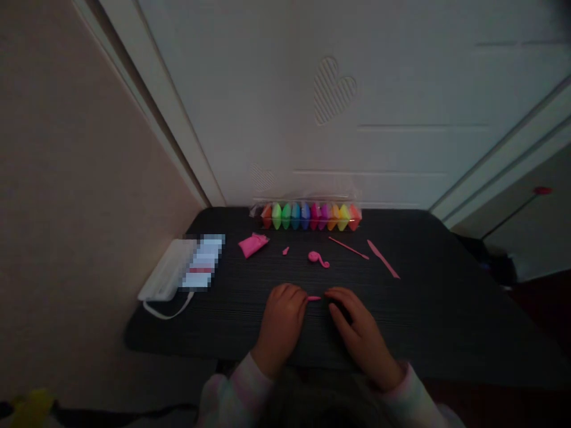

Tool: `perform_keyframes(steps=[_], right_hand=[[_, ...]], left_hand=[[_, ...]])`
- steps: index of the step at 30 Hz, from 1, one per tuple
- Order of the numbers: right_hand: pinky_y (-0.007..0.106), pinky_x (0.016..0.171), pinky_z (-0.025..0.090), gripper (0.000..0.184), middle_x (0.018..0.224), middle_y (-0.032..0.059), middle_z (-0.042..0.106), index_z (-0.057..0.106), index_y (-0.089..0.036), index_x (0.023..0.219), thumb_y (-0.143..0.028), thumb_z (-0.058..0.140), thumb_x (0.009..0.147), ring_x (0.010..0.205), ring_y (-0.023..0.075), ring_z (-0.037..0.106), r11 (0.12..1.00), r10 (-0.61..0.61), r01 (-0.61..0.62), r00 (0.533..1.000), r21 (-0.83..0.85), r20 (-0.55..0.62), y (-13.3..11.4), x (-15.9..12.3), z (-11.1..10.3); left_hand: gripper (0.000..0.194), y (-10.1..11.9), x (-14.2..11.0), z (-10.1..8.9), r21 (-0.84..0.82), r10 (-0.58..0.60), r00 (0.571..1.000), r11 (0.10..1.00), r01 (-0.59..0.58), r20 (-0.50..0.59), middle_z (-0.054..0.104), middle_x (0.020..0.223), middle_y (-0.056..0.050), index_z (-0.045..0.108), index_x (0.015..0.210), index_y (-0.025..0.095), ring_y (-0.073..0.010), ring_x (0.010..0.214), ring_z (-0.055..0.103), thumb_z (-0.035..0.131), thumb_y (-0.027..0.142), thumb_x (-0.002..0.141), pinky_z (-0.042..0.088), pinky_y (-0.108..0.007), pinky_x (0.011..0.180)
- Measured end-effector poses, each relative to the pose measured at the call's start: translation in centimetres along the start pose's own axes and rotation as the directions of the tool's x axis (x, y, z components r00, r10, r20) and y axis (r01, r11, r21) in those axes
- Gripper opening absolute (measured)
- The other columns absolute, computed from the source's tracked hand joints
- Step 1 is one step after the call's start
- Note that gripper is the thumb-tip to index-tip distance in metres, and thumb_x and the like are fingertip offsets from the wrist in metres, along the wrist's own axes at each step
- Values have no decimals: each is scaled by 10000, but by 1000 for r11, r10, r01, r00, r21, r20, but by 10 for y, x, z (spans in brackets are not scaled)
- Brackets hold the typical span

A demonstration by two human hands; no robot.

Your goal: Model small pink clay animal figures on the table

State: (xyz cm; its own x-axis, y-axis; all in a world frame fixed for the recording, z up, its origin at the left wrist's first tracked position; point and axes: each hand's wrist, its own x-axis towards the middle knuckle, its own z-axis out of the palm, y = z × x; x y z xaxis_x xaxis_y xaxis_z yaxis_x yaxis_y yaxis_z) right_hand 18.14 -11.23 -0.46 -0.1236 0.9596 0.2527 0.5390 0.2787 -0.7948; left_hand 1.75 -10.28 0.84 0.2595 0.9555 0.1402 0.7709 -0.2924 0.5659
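A thin pink modelling clay roll (314, 298) lies level just above the black table, its left end hidden at the fingers of my left hand (282, 315). Those fingers are bent together around that end. To the right of the roll, my right hand (359, 333) rests with thumb and fingers apart, its fingertips close to the roll's free end and holding nothing I can see. Beyond the hands lie a pink clay spiral with a curled tail (314, 257) and a small pink clay scrap (285, 251).
Several colourful clay packs (306, 216) stand in a clear tray at the back. A pink clay packet (253, 244), a thin pink modelling stick (348, 248) and a pink plastic knife (382, 258) lie in front. A white case (163, 270) with a strap sits left, near the wall.
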Motion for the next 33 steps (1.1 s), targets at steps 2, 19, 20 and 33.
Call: perform_keyframes(steps=[2,19,20,33], right_hand=[[409,870,487,213,1021,76,626,589,-216,1003,-275,463,842,972,206,589,1000,3,-3,1000,30,9,0,3,-5],[419,824,335,234,1038,90,617,586,-173,1027,-189,432,852,934,235,512,743,-385,474,880,-473,278,-16,79,30],[427,828,323,240,1050,93,612,582,-170,1037,-187,430,852,942,240,504,735,-385,481,876,-478,290,-17,77,32],[435,834,269,212,1097,92,580,544,-178,1042,-183,413,874,931,227,464,514,-444,568,817,-642,367,-22,67,38]], left_hand=[[216,-1,4,-3,3,32,999,999,-32,25,637,863,-57,614,851,199,-215,857,546,404,151,847,438,-395,808],[188,-24,-9,-15,-275,-199,946,953,127,-255,643,932,-76,630,928,189,-219,902,576,484,215,812,446,-375,842],[184,-24,-10,-17,-294,-256,914,942,162,-314,643,912,-82,629,909,172,-217,881,582,478,214,813,452,-367,827],[139,-27,-12,-15,-255,-234,786,962,101,-572,626,853,-42,590,889,157,-151,796,593,477,154,807,489,-283,725]])
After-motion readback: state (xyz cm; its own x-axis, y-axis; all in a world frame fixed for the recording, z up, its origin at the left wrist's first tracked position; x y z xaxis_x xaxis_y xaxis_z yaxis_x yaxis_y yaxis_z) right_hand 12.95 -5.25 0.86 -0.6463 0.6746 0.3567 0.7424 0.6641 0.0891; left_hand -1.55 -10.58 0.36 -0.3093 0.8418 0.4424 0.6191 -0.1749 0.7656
